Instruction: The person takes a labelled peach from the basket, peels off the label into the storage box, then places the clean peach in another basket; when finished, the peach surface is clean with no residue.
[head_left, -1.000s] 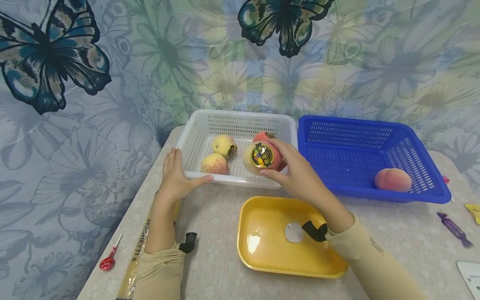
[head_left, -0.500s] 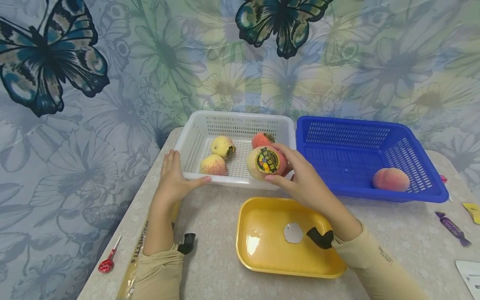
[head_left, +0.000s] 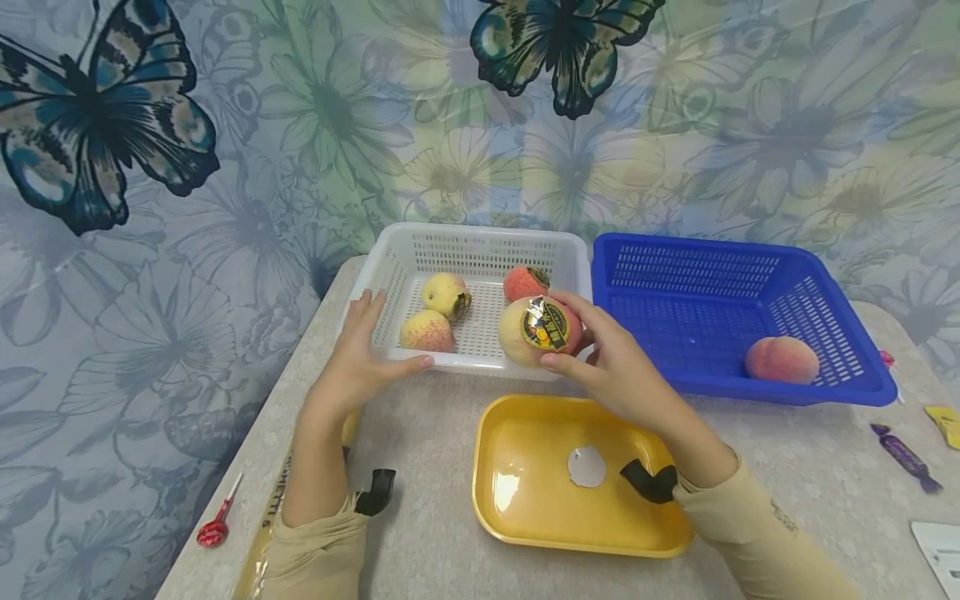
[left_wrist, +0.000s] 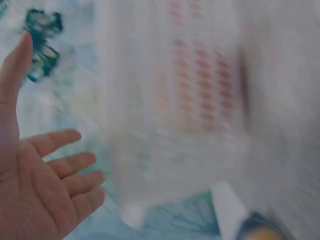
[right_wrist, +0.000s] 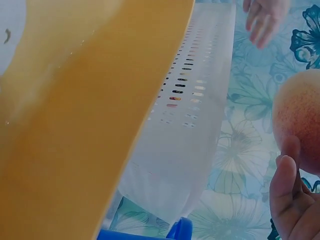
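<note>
My right hand [head_left: 618,367] grips a peach [head_left: 517,333] with a black and gold round sticker, raised over the front right rim of the white basket [head_left: 468,362]. In the right wrist view the fingers curl against that peach [right_wrist: 300,110]. My left hand [head_left: 352,362] has its fingers spread by the basket's front left corner. The left wrist view shows this hand [left_wrist: 45,185] with nothing in its palm, beside the blurred basket wall [left_wrist: 165,170]. Inside the basket lie two yellowish peaches [head_left: 427,332] at left and a redder, stickered one [head_left: 521,285] at right.
A blue basket [head_left: 675,333] holding one pink peach [head_left: 782,360] stands at right. In front is a yellow tray [head_left: 540,508] with a white round piece [head_left: 587,467]. A lollipop [head_left: 213,532], spaghetti pack [head_left: 258,550] and purple-wrapped candy [head_left: 906,458] lie around.
My right hand has drawn the stickered peach slightly right and toward me, uncovering more of the redder peach. My left hand has come off the basket's left rim and shifted a little right.
</note>
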